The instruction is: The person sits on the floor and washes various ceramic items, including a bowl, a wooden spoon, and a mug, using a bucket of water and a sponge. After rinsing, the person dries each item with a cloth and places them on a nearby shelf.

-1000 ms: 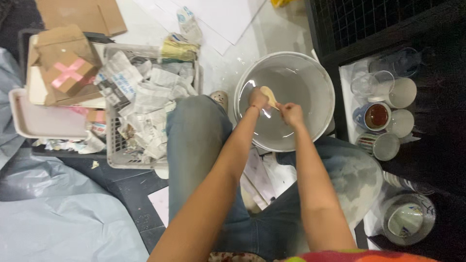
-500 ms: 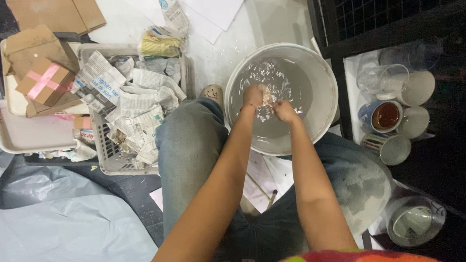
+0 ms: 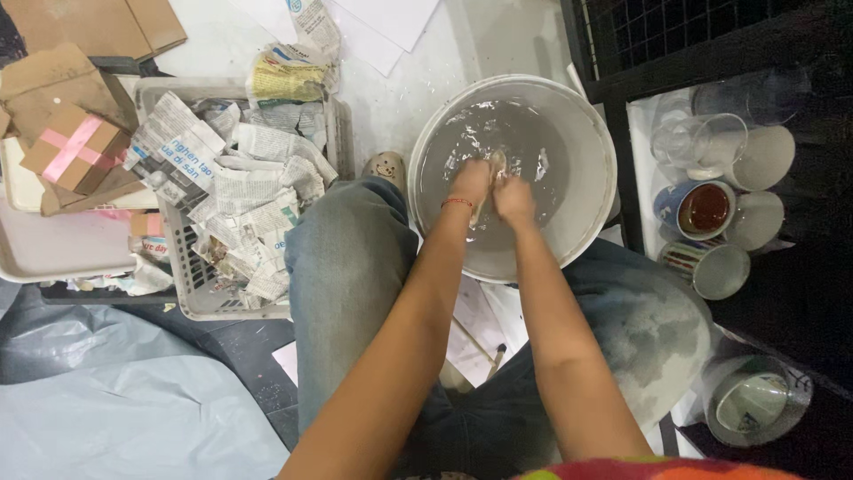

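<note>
A round white basin of grey, rippling water stands on the floor between my knees. Both hands are down in the water at its middle. My left hand, with a red thread on its wrist, and my right hand are closed together on a small pale wet piece, likely soaked paper, that sticks up between them. The fingers are partly under water.
A grey plastic basket full of torn newspaper sits at the left, with cardboard pieces and a pale tray beyond it. At the right stand glasses and cups beside a black wire rack. Blue-grey sheeting covers the floor at lower left.
My hands went from holding the pale piece above the basin down into the water, which now ripples. The view has shifted, bringing the basin nearer the middle.
</note>
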